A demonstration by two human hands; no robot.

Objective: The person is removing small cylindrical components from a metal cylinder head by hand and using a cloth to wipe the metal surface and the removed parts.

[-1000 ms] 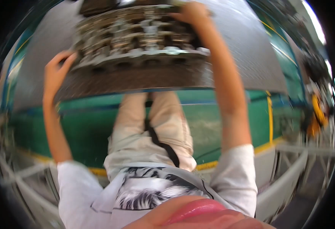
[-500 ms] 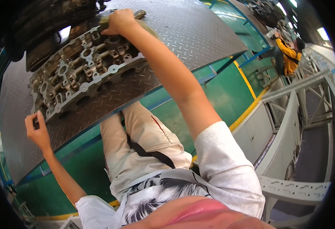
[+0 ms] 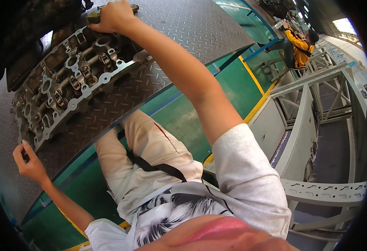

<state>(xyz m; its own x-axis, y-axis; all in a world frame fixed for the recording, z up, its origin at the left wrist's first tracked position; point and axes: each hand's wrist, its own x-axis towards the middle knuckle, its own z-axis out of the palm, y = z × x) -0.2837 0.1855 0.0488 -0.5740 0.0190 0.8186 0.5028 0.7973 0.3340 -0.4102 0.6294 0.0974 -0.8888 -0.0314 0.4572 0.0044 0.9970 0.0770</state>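
Observation:
A grey metal cylinder head (image 3: pixel 72 106) with its valve gear showing lies on a dark tread-plate bench (image 3: pixel 179 31). My right hand (image 3: pixel 115 17) is closed at its far right end, fingers bent round something mostly hidden by the hand. An olive-green piece (image 3: pixel 93 16) pokes out left of these fingers, and a brownish end (image 3: pixel 135 8) shows to their right; I cannot tell whether they are one thing. At the near left corner of the cylinder head is my left hand (image 3: pixel 32 165), thumb and bent fingers apart, a dark gap between them.
A large dark engine part (image 3: pixel 24 31) stands behind the cylinder head. The bench's front edge runs close to my legs. To the right are grey metal frames (image 3: pixel 300 125) and a green floor with yellow lines. Farther off, a person in a yellow jacket (image 3: pixel 302 50) sits at another bench.
The whole view has swung, so bench, cylinder head and the far person appear farther left. Both hands keep about the same places by the cylinder head.

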